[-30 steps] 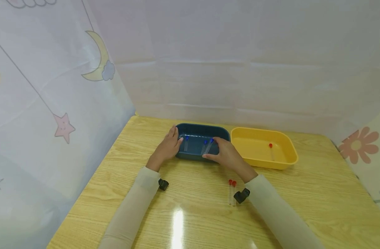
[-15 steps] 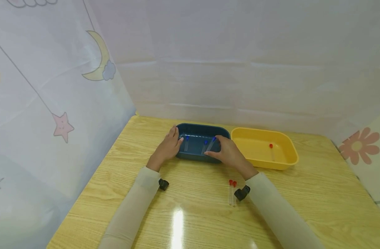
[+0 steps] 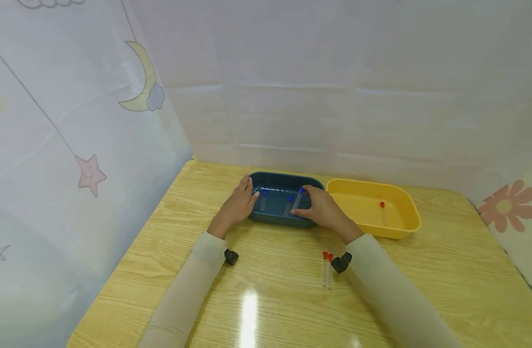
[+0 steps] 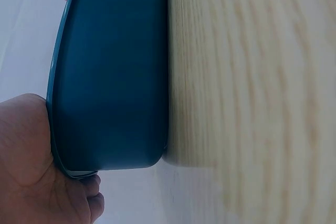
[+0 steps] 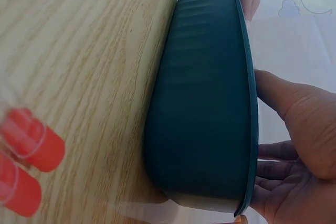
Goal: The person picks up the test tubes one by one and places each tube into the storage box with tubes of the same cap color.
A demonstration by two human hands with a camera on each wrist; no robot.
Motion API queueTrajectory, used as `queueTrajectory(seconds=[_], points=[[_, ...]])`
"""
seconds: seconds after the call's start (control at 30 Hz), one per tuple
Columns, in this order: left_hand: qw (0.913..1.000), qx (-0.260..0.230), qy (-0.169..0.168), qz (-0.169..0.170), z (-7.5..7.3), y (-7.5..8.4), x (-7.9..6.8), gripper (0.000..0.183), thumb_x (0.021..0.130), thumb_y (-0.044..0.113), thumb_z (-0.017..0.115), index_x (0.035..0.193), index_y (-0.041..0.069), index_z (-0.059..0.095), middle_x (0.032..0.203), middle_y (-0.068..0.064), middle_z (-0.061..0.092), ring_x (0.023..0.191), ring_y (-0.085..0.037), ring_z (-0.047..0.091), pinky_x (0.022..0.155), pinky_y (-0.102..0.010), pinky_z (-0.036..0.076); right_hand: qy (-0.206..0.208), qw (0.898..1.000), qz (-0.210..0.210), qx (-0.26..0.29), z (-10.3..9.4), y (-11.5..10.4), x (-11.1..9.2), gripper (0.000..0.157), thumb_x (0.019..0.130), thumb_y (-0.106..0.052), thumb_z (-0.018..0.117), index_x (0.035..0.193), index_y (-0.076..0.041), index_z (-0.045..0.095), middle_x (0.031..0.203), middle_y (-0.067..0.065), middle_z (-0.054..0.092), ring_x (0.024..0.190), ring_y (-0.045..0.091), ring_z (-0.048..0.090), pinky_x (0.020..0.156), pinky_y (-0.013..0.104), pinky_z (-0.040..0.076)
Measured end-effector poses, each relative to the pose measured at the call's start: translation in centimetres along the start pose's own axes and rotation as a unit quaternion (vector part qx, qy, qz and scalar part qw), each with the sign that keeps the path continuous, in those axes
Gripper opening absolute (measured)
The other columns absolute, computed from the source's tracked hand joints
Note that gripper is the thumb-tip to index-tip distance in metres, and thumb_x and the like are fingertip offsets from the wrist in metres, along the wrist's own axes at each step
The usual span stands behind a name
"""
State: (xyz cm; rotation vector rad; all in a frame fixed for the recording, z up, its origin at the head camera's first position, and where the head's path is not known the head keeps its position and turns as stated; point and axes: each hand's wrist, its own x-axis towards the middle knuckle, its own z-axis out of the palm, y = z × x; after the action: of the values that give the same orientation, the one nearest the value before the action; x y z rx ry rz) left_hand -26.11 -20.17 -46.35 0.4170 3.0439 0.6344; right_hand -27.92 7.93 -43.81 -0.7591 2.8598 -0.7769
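At the left end of a dark blue basin point(image 3: 288, 222), my left hand point(image 3: 237, 203) grips the rim; in the left wrist view its fingers point(image 4: 94, 203) curl around the corner. My right hand point(image 3: 324, 208) reaches over the basin's right end and pinches a tilted clear test tube with a blue cap point(image 3: 301, 191) inside it. Two more blue-capped test tubes lie in the basin, one near the left point(image 3: 263, 200) and one point(image 3: 288, 205) beside the held tube. In the right wrist view the basin wall point(image 5: 205, 103) hides the held tube.
A yellow basin point(image 3: 375, 231) stands right of the dark blue one, with a red-capped test tube point(image 3: 383, 212) inside. Two red-capped test tubes point(image 3: 328, 270) lie side by side on the wooden table point(image 3: 274, 299) near my right wrist. A printed cloth backdrop point(image 3: 283, 121) hangs behind.
My right hand has shifted slightly right and up with the blue-capped test tube. The left hand stays on the basin's rim. The head view has shifted a little.
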Motion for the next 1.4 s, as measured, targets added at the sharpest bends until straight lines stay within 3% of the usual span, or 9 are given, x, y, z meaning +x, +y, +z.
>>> queueTrajectory(seconds=[0.7,1.4], points=[[1.0,0.005,0.004,0.002,0.1,0.0,0.2,0.066,0.114,0.035,0.026,0.159,-0.008,0.006,0.168,-0.021,-0.007,0.156,-0.034,0.003,0.125,-0.046,0.01,-0.029,0.998,0.003,-0.059,0.3,-0.1,1.6,0.091,0.084,-0.044,0.083,0.147,0.009,0.045,0.141,0.027,0.055,0.13,0.042,0.053,0.108,0.053,0.045],[1.0,0.003,0.002,0.0,0.3,-0.2,0.4,0.066,0.113,0.036,0.025,0.159,-0.007,0.005,0.168,-0.02,-0.009,0.156,-0.032,0.001,0.125,-0.046,0.01,-0.059,0.995,0.015,-0.079,1.3,0.3,2.5,0.089,0.085,-0.043,0.082,0.147,0.009,0.045,0.134,0.026,0.062,0.112,0.036,0.066,0.1,0.049,0.052]])
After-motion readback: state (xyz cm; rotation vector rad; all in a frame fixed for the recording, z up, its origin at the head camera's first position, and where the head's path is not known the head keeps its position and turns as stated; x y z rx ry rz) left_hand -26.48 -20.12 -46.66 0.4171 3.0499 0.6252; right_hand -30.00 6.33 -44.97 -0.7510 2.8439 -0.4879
